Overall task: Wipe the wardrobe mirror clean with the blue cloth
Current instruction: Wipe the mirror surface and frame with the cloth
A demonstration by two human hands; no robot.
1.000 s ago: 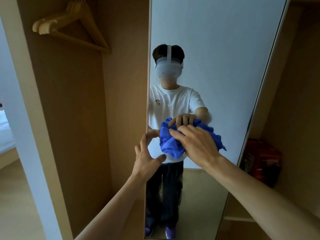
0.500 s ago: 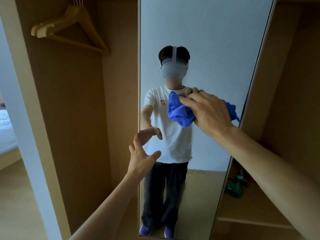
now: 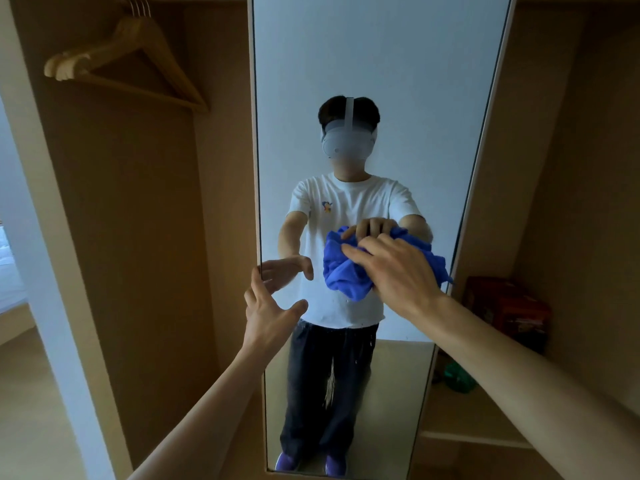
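Head view: the right arm reaches in from the lower right, and the right hand (image 3: 398, 275) bunches the blue cloth (image 3: 341, 271) against the wardrobe mirror (image 3: 381, 81) at centre frame, its grip clamped on the cloth with fingers curled over it. The left hand (image 3: 270, 313) is raised at the mirror's left edge, fingers spread apart and holding nothing. Wooden hangers (image 3: 138, 64) hang in the upper left.

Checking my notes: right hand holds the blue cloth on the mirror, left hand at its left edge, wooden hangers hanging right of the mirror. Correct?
One slip: the head view shows the wooden hangers left of the mirror, not right. Right hand on the blue cloth and left hand at the edge are as stated.
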